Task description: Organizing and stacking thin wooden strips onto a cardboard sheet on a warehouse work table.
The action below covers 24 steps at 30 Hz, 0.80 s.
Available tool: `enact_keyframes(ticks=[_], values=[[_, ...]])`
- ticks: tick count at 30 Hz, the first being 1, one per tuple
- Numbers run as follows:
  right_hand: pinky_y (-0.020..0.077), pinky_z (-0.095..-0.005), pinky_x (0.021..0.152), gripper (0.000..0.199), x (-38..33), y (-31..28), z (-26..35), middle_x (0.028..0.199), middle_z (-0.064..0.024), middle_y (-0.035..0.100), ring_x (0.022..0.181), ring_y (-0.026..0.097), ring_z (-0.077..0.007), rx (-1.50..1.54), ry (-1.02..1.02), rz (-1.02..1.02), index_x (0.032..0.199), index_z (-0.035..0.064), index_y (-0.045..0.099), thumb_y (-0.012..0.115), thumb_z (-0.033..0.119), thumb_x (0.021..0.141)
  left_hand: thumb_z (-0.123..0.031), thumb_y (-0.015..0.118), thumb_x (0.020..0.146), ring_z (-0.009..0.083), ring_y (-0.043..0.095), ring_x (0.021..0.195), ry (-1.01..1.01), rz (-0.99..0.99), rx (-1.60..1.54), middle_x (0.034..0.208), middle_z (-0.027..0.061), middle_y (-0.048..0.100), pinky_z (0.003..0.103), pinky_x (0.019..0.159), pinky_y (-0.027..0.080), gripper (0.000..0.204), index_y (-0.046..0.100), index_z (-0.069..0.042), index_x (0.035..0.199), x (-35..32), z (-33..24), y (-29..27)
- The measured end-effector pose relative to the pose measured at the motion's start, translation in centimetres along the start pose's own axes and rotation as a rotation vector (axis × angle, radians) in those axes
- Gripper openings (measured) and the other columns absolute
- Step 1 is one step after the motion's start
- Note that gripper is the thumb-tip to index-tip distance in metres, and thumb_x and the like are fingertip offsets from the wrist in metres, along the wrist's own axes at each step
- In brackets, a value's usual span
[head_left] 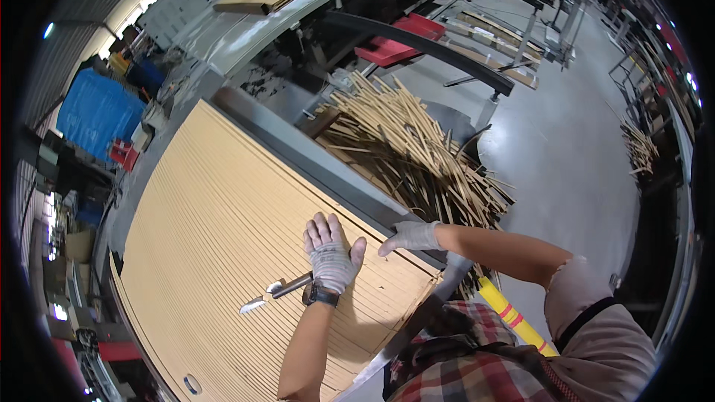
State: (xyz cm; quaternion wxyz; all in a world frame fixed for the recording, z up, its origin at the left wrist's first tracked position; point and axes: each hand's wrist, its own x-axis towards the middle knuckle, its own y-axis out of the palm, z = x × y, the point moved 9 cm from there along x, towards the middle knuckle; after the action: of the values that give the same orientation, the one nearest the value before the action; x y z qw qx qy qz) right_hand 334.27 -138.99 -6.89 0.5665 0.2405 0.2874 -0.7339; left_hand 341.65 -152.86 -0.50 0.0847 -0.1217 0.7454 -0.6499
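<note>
Head view: corrugated cardboard stack (223, 231) lying flat on the machine bed and filling most of it, flutes showing as fine parallel lines.

Left hand (328, 253), gloved, pressed palm-down on the top sheet near the stack's right edge, fingers spread and apart. Knife (277, 292) lying on the sheet with its handle running under the wrist and its blade pointing toward the stack's near-left corner. Cannot tell whether the thumb pins it or it merely rests there.

Right hand (410, 237), gloved, at the right edge of the stack where it meets the grey metal rail (328, 167). Fingers curled toward the edge; grip on the sheet not visible, so closure cannot be told. Hands near each other, not touching.

Pile of scrap strips (406, 149) beyond the rail, spilling onto the grey floor (573, 149).

Judgement on squaring or lifting the top sheet well:
- keep the left palm flat so the sheets below do not slide
- take the edge with the fingertips only
- keep the blade turned away from both hands
</note>
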Motion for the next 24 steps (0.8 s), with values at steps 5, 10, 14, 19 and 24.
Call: enact_keyframes(ticks=[5, 10, 14, 19, 24], values=[[0.0382, -0.0349, 0.102, 0.084, -2.3, -0.3, 3.7, 0.128, -0.0243, 0.053, 0.12, 0.051, -0.0313, 0.305, -0.092, 0.058, 0.133, -0.0092, 0.043, 0.076, 0.029, 0.066, -0.053, 0.052, 0.086, 0.0438, 0.015, 0.142, -0.01, -0.071, -0.015, 0.15, 0.029, 0.021, 0.055, 0.115, 0.005, 0.088, 0.024, 0.008, 0.142, -0.1, 0.9, 0.3], [0.0383, -0.0339, 0.102, 0.089, -1.9, 0.5, 2.2, 0.13, -0.0214, 0.052, 0.12, 0.05, -0.0278, 0.358, -0.139, 0.161, 0.139, -0.0056, 0.034, 0.076, 0.026, 0.067, -0.046, 0.057, 0.085, 0.0437, 0.015, 0.142, -0.04, -0.003, -0.007, 0.151, 0.0279, 0.019, 0.055, 0.115, 0.006, 0.086, 0.023, 0.008, 0.142, 0.1, 0.6, 0.2], [0.0383, -0.0333, 0.102, 0.085, -0.6, 1.1, 1.0, 0.129, -0.0206, 0.053, 0.119, 0.051, -0.0281, 0.543, -0.135, 0.1, 0.137, -0.0051, 0.039, 0.076, 0.028, 0.069, -0.043, 0.057, 0.084, 0.0443, 0.015, 0.142, -0.021, 0.002, 0.015, 0.151, 0.0283, 0.019, 0.054, 0.115, 0.006, 0.083, 0.024, 0.009, 0.141, -0.1, 0.4, 0.6], [0.0399, -0.034, 0.1, 0.063, -1.1, 0.5, 2.6, 0.118, -0.0173, 0.061, 0.11, 0.057, -0.0231, 0.525, -0.005, 0.4, 0.122, -0.002, 0.057, 0.071, 0.034, 0.073, -0.04, 0.064, 0.08, 0.0438, 0.018, 0.14, 0.001, -0.052, 0.026, 0.15, 0.0292, 0.021, 0.055, 0.115, 0.007, 0.088, 0.024, 0.009, 0.14, -0.1, 0.7, 0.5], [0.0375, -0.035, 0.104, 0.085, -0.5, 0.8, 3.7, 0.129, -0.0204, 0.053, 0.119, 0.05, -0.0256, 0.414, -0.069, 0.235, 0.135, -0.0058, 0.041, 0.077, 0.032, 0.068, -0.032, 0.066, 0.071, 0.0423, 0.012, 0.142, -0.011, 0.039, 0.139, 0.148, 0.0286, 0.022, 0.055, 0.116, 0.006, 0.093, 0.023, 0.014, 0.138, -0.2, 0.9, 0.9]])
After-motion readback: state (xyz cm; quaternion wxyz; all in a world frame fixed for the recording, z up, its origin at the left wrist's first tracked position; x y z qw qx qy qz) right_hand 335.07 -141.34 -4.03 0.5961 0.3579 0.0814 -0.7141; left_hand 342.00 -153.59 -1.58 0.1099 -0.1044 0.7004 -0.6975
